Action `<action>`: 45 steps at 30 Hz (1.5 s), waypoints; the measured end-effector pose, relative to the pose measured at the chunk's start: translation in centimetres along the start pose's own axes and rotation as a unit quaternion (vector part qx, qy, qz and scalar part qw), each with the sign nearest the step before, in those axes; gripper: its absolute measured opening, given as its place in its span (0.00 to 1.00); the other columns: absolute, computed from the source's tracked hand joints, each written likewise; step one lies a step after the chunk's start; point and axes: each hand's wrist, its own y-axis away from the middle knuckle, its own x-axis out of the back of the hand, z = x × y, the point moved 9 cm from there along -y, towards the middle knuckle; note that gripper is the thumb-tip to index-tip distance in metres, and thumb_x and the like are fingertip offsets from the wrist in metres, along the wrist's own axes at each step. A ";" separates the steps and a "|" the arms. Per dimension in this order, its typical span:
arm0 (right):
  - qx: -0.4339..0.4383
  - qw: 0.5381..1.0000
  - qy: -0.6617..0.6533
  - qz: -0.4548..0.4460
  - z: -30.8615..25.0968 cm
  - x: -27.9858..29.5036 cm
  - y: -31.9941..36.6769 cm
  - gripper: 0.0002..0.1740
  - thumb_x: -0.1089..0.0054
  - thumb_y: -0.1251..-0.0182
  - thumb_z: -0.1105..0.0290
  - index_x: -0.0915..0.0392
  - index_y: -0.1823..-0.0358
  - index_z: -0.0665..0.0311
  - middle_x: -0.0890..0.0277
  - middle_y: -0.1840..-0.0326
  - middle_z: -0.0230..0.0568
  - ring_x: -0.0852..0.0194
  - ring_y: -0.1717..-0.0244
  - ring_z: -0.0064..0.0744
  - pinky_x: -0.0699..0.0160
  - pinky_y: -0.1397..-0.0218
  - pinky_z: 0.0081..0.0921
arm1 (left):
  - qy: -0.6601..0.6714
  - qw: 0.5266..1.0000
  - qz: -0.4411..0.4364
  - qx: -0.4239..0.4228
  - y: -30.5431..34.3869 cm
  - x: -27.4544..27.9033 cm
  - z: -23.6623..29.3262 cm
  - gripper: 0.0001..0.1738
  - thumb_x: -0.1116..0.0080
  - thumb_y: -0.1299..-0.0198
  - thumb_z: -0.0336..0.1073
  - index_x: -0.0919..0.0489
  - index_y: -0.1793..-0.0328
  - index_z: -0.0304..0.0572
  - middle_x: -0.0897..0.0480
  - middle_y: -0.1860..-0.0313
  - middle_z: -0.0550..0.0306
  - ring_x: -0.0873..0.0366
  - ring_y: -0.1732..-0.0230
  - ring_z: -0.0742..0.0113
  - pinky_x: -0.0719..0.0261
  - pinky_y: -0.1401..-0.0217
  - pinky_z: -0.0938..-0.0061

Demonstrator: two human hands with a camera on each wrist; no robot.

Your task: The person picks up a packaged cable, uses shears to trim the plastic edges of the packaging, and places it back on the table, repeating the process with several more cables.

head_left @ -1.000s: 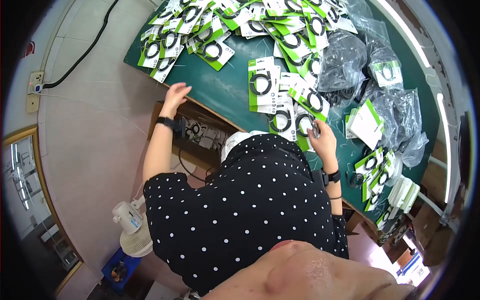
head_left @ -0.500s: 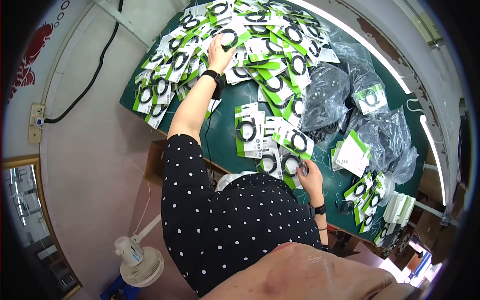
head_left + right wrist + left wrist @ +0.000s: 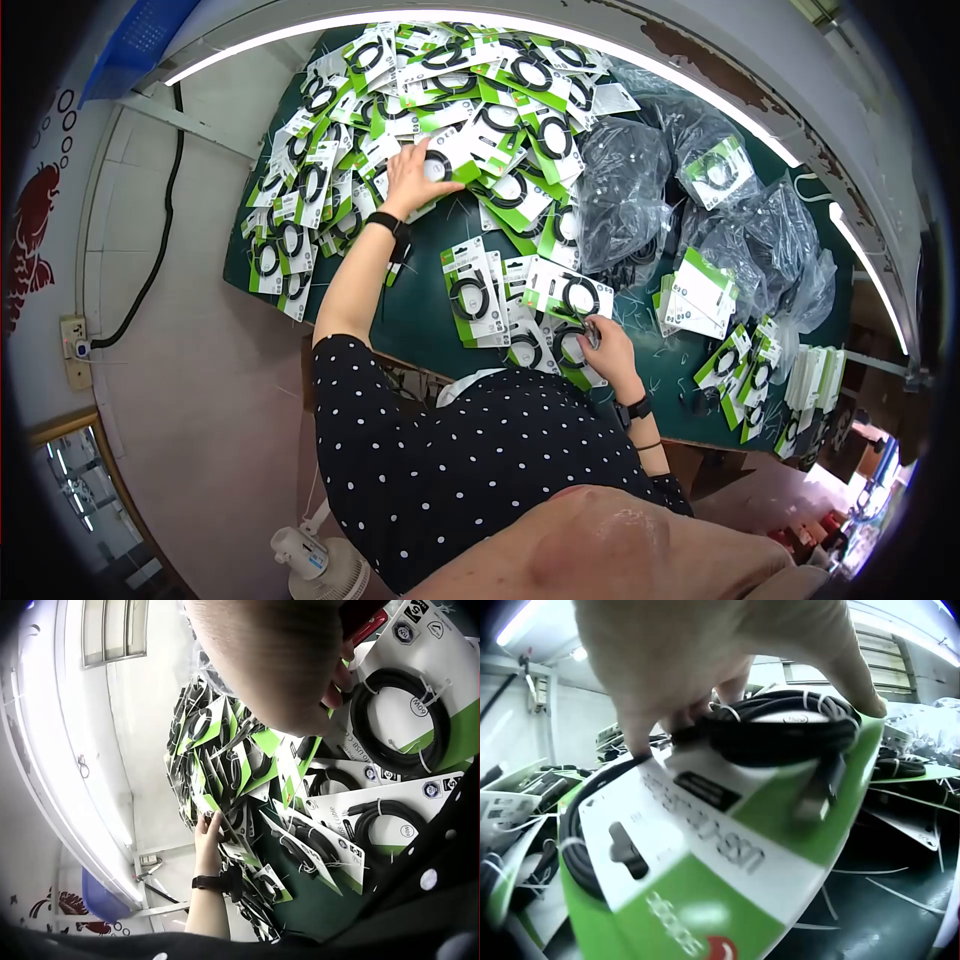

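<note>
My left hand (image 3: 415, 178) reaches into the far pile of green-and-white cable cards (image 3: 480, 90). In the left wrist view its fingers (image 3: 705, 660) pinch one cable card (image 3: 727, 825), a black coiled cable tied to its front. That card (image 3: 447, 165) lies at the pile's near edge. My right hand (image 3: 603, 350) stays close to my body over a few cards (image 3: 560, 300) laid on the green table (image 3: 420, 300). It grips a small tool (image 3: 591, 336), whose red part (image 3: 365, 626) shows beside the fingers (image 3: 277, 660).
Clear plastic bags of cables (image 3: 625, 190) lie at the back right. More card stacks (image 3: 700, 290) and white bundles (image 3: 810, 385) sit along the right edge. A fan (image 3: 320, 565) stands on the floor at my left, and a wall socket (image 3: 75, 345) with a black cord is further left.
My left hand went from the table's near-left edge out to the far pile and now holds a card at its near side. My right hand stayed over the near cards.
</note>
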 end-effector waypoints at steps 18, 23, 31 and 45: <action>0.024 0.999 -0.006 0.026 0.5 0.9 -1.2 0.17 0.34 0.48 0.66 0.24 0.56 0.60 0.22 0.59 0.44 0.24 0.57 0.47 0.24 0.54 0.36 | -0.098 0.965 0.235 -0.056 -15.7 1.2 3.5 0.17 0.45 0.49 0.27 0.21 0.51 0.46 0.22 0.52 0.54 0.27 0.47 0.53 0.33 0.44 0.57; 0.008 0.999 -0.026 0.030 1.0 1.5 -1.5 0.19 0.34 0.48 0.67 0.24 0.54 0.62 0.22 0.60 0.45 0.23 0.60 0.47 0.24 0.56 0.34 | -0.082 0.975 0.184 -0.096 -11.0 2.2 6.5 0.15 0.36 0.54 0.31 0.19 0.56 0.45 0.22 0.57 0.57 0.26 0.52 0.55 0.33 0.48 0.58; -0.046 0.891 -0.452 0.008 -2.2 1.7 -4.9 0.15 0.33 0.41 0.70 0.25 0.55 0.66 0.21 0.63 0.32 0.26 0.64 0.17 0.25 0.63 0.19 | 0.283 0.950 0.094 -0.089 4.7 6.6 16.5 0.20 0.25 0.61 0.34 0.20 0.60 0.39 0.20 0.67 0.57 0.22 0.65 0.64 0.24 0.67 0.72; -0.108 0.797 -0.594 -0.034 -3.2 2.3 0.2 0.18 0.30 0.46 0.69 0.25 0.55 0.66 0.23 0.67 0.30 0.30 0.74 0.13 0.34 0.74 0.12 | 0.516 0.848 -0.049 0.107 16.7 4.7 19.7 0.19 0.29 0.49 0.35 0.22 0.54 0.36 0.19 0.60 0.59 0.21 0.62 0.73 0.23 0.62 0.80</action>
